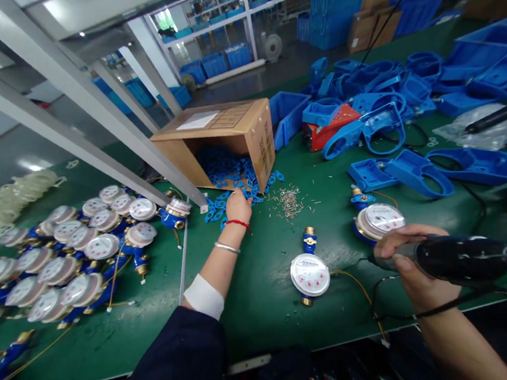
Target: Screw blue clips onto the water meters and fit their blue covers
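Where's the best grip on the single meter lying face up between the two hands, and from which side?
Probably the rim of the meter, with the left hand coming from the left and above: its dial lies face up, exposing the round edge, the yellow wire leaves on the right, and the right hand holds the black tool.

"See that left arm (216,270)?"
"Stretched forward, left grip (238,208) palm-down, fingertips hard to make out."
"And the right forearm (460,337)?"
"Bare, angled inward, right grip (420,286) curled firmly closed."
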The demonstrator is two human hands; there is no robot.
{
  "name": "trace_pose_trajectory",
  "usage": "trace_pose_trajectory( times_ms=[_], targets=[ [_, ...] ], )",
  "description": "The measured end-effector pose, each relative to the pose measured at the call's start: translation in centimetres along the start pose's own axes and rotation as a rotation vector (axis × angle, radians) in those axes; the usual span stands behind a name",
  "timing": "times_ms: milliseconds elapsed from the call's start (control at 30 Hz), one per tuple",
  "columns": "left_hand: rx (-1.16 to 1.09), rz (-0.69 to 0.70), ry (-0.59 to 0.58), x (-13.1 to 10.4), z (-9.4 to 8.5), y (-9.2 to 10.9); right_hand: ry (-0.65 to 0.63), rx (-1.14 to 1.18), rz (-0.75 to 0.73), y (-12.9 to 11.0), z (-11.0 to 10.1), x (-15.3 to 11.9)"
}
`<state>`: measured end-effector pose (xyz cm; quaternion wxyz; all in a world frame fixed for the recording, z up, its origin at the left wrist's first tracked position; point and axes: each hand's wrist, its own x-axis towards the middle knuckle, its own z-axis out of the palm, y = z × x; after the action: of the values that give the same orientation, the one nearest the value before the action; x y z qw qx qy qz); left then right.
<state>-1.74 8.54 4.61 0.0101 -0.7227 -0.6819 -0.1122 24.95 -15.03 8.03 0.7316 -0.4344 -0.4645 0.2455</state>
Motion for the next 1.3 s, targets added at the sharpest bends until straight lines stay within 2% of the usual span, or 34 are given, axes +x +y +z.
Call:
trace_pose_trajectory(
  times_ms=[133, 200, 233, 333, 400, 467, 533, 667, 833, 933, 1000, 1067, 1200, 1300],
  targets=[
    [-0.037, 0.020, 0.033, -1.2, -0.2, -0.4, -0.016, 0.018, -0.042, 0.0, -0.1, 0.1],
    [-0.158, 0.128, 0.065, -2.9, -0.9, 0.0, -0.019, 0.021, -0.049, 0.1, -0.1, 0.1],
    [-0.264, 0.230, 0.047, -3.9, -1.4, 0.5, -0.019, 0.020, -0.047, 0.2, -0.1, 0.1],
    [-0.625, 0.622, -0.172, -7.1, -2.4, 2.7, -0.014, 0.005, -0.044, 0.4, 0.1, 0.1],
    [-0.763, 0.809, -0.326, -8.7, -2.6, 4.4, -0.008, -0.013, -0.044, 0.5, 0.3, 0.2],
    [-0.804, 0.906, -0.406, -9.6, -2.3, 5.8, -0.006, -0.038, -0.031, 0.5, 0.3, 0.2],
    [-0.793, 0.946, -0.440, -10.0, -1.6, 6.7, -0.016, -0.062, -0.029, 0.5, 0.3, 0.2],
    [-0.748, 0.940, -0.460, -10.1, -0.6, 7.2, -0.032, -0.095, -0.031, 0.3, 0.2, 0.2],
    [-0.748, 0.903, -0.509, -9.9, -1.3, 6.8, 0.025, -0.134, 0.044, -0.2, 0.4, 0.2],
    [-0.671, 0.723, -0.378, -8.8, -0.9, 5.9, 0.016, -0.116, 0.033, -0.4, 0.7, 0.1],
    [-0.510, 0.542, -0.249, -7.8, 0.0, 5.1, 0.017, -0.095, 0.018, -0.5, 0.8, 0.1],
    [-0.350, 0.425, -0.189, -6.7, 1.2, 4.4, 0.016, -0.072, 0.018, -0.5, 0.9, 0.1],
    [-0.261, 0.413, -0.207, -5.8, 2.9, 3.9, -0.034, -0.035, -0.010, -0.2, 0.7, 0.2],
    [-0.238, 0.433, -0.220, -5.8, 3.1, 4.3, -0.044, -0.045, -0.017, 0.2, 0.4, 0.1]
  ],
)
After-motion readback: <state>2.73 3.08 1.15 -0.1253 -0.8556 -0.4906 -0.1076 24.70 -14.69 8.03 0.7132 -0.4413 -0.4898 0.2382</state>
